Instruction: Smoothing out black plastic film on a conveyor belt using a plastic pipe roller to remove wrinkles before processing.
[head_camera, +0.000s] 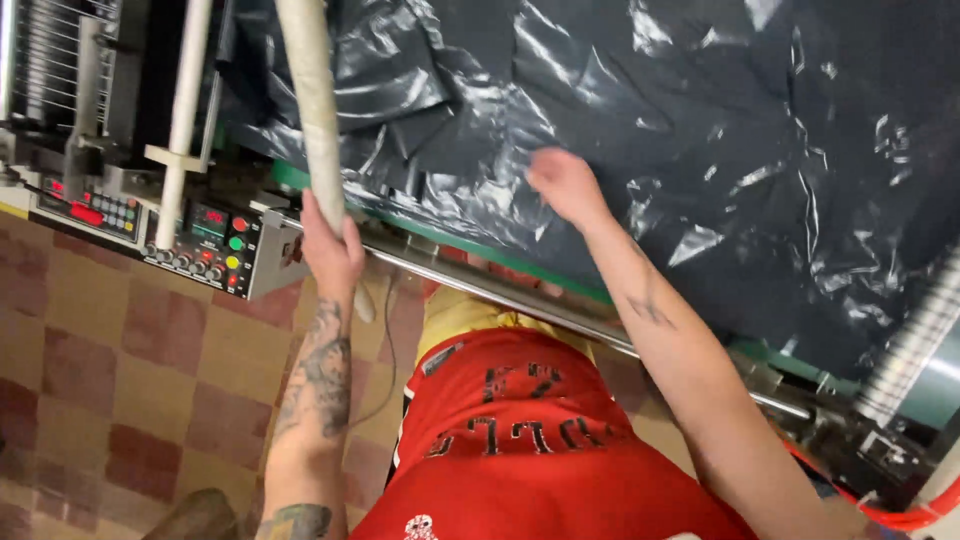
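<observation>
My left hand (331, 250) grips the lower end of a long pale cardboard tube (312, 110) that runs up and out of view at the top. My right hand (565, 183) rests with curled fingers on crumpled black plastic sheeting (700, 120) that covers the machine bed ahead of me. Whether it pinches the sheeting cannot be told. A metal rail with a green edge (480, 275) runs along the bed's near side, just above my red shirt (530, 450).
At left, a control panel (205, 245) with coloured buttons, knobs and red displays hangs off the machine. A white post (185, 110) stands beside it. A ribbed roller (915, 340) and an orange hose (900, 518) sit at the right. Checkered tile floor (110, 370) lies below.
</observation>
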